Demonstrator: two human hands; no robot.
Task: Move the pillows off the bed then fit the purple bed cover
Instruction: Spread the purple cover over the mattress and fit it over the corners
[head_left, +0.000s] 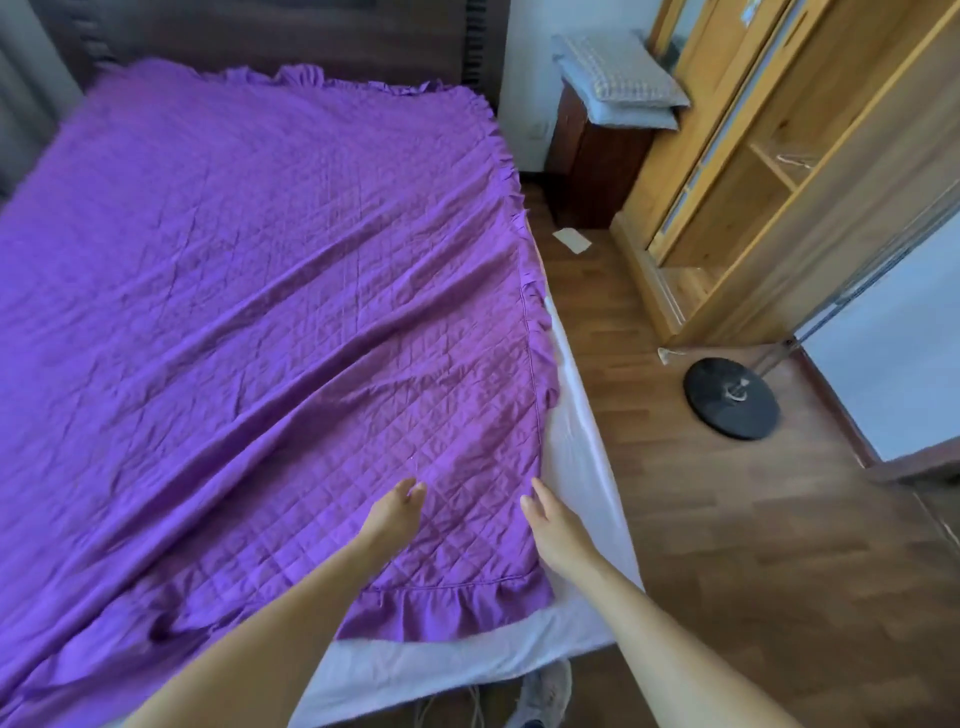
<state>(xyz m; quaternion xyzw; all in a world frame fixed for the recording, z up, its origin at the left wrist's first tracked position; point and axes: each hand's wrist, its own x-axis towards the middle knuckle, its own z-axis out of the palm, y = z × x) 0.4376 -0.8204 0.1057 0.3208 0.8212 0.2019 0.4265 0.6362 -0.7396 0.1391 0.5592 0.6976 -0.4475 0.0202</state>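
- Both hands reach over the bed's near right corner. Our left hand (397, 512) hangs with its fingers loosely bent, holding nothing. Our right hand (553, 525) has straight fingers at the cover's right hem, perhaps touching it; the blur leaves us unsure.
- Under them, the purple bed cover (234, 286) lies quilted and creased across the bed, up to the dark headboard (260, 36) at twelve o'clock.
- Its frilled edge stops short, so the white sheet (576, 452) shows from three to six o'clock of our hands.
- At one o'clock the pillows (618, 78) sit stacked on a dark nightstand (592, 156), off the bed.
- At two o'clock a pine wardrobe (753, 156) stands on the wooden floor (727, 571).
- At three o'clock we see a round black stand base (731, 400).
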